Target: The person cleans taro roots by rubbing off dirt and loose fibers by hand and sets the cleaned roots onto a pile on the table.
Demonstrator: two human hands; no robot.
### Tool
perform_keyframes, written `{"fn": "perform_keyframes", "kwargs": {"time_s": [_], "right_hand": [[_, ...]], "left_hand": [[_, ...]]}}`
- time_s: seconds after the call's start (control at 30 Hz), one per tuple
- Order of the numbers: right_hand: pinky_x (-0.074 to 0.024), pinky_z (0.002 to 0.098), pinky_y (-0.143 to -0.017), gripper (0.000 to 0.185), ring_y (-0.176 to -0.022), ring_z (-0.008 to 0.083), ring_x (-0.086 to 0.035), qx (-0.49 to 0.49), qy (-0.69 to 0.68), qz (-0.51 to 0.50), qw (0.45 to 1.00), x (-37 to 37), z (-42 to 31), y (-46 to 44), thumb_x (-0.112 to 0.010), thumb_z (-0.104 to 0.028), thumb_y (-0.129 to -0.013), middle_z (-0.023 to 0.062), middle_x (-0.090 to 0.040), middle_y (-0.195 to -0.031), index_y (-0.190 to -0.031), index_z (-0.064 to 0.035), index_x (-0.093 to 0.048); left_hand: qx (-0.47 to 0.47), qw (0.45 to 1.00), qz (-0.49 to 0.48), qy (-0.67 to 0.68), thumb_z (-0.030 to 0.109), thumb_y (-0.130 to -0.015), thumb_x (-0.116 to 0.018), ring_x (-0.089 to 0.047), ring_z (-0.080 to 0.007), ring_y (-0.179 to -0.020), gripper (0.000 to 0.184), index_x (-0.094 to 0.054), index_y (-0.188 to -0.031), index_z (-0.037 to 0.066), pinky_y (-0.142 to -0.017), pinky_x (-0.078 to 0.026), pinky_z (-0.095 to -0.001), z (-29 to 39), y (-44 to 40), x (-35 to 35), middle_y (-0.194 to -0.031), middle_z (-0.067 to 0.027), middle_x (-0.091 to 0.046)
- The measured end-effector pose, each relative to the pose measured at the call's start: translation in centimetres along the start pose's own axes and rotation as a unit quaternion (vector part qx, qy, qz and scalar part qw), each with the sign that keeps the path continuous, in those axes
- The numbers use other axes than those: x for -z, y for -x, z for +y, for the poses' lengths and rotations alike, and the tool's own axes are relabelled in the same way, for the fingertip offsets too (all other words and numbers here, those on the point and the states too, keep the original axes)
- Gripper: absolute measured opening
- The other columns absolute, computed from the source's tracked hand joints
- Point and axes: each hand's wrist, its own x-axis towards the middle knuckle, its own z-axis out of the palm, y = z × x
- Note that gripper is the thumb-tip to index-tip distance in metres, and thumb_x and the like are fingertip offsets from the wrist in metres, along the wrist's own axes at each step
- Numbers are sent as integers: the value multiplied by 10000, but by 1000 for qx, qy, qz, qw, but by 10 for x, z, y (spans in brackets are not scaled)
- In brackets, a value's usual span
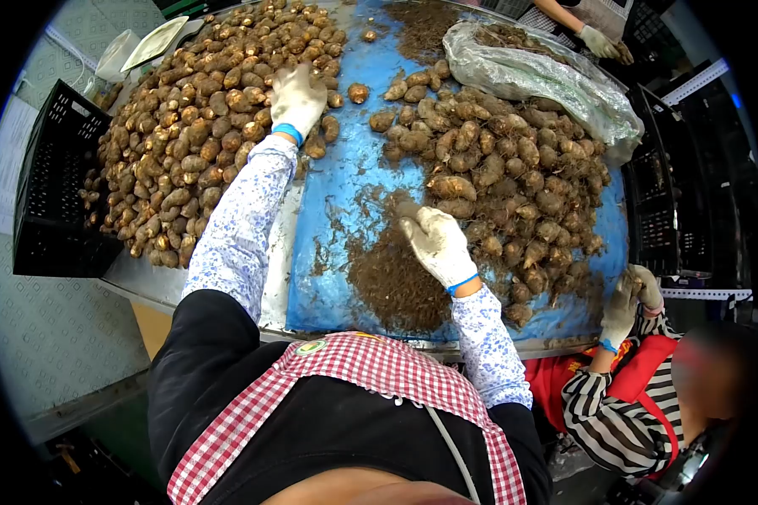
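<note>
My left hand point(297, 99), in a pale work glove with a blue band at the wrist, reaches over the right edge of a large heap of small brown taros point(198, 143). Its fingers are spread, with the tips blurred, and I see nothing gripped in them. My right hand point(440, 246), gloved the same way, is closed above a mound of dark root fibres and soil point(396, 282). A brown, blurred taro point(407, 209) shows at its fingertips. Just right of this hand lies a second heap of hairier taros point(514, 160).
Blue sheeting point(320, 227) covers the table between the heaps. A black crate point(59, 185) stands at left, more crates point(653, 185) at right. A clear plastic bag point(539, 71) lies behind. One co-worker's gloved hands point(630, 303) are at lower right, another's glove point(598, 42) at top right.
</note>
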Motion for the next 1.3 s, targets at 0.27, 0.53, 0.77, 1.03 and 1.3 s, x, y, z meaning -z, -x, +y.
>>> {"fn": "perform_keyframes", "kwargs": {"time_s": [0.27,0.53,0.77,1.03,1.3], "right_hand": [[-508,443,-695,168,-764,359,-641,99,48,-49,993,3,5,-7,-654,-183,-864,170,-657,-782,-926,-30,-682],[-490,446,-713,184,-766,355,-628,11,19,-65,998,16,34,20,-648,-155,-877,177,-641,-772,-989,-13,-684],[-503,440,-703,188,-760,326,-643,58,4,-26,998,6,20,13,-659,-209,-864,144,-666,-777,-975,-61,-698],[-497,444,-692,191,-758,340,-638,13,-6,3,1000,20,27,21,-668,-177,-852,146,-660,-763,-1003,-62,-691],[-491,429,-683,189,-729,335,-626,41,-39,50,997,3,30,31,-688,-155,-839,136,-644,-752,-1002,-59,-690]], "left_hand": [[-420,790,-251,-369,45,-854,-548,-356,-295,-1391,553,-495,-1393,159,-1170,-227,-564,22,3,-93,-1478,-155,-407],[-55,856,-207,-470,111,-932,-488,-177,-324,-1481,493,-491,-1423,152,-1147,-110,-661,1,-88,-88,-1553,-104,-342],[-205,957,-188,-77,405,-978,-496,-515,-299,-1270,490,-497,-1404,164,-1080,-399,-417,76,-89,-156,-1379,-116,-553],[-164,944,-280,-52,515,-929,-529,-477,-326,-1310,632,-477,-1413,112,-1124,-339,-417,111,-120,-251,-1403,-152,-526],[-135,845,-490,164,327,-979,-541,-596,-279,-1170,483,-493,-1379,60,-996,-460,-400,71,-102,-198,-1300,-165,-602]]}}
